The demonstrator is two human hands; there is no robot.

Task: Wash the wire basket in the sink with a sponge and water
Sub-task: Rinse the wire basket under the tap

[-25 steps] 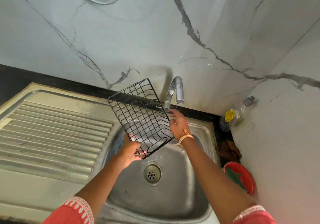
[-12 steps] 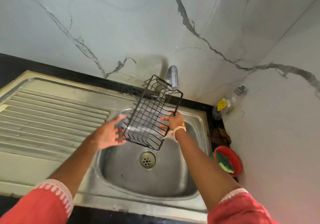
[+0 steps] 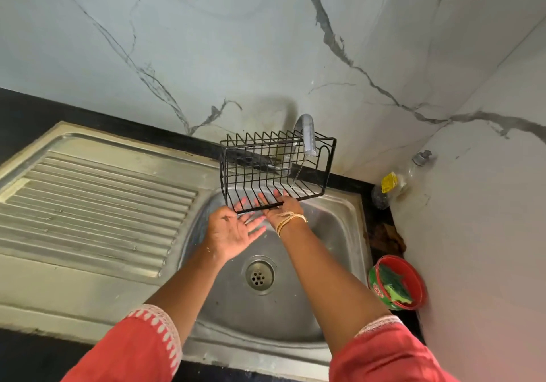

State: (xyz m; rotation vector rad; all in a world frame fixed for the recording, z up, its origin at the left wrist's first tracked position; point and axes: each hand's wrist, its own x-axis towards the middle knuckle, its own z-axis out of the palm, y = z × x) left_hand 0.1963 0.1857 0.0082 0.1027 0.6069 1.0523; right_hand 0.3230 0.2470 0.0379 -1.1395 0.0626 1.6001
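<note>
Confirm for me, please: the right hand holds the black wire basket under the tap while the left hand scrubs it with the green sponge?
Not quite. In the head view the left hand is open and empty; the green sponge lies in the red tub. The right hand does hold the black wire basket under the tap.

Head camera looks steeply down, close over sink (image 3: 339, 234).

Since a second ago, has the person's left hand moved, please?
Yes. The left hand has let go of the wire basket and now lies open, palm up, below it, slightly nearer the drain.
</note>
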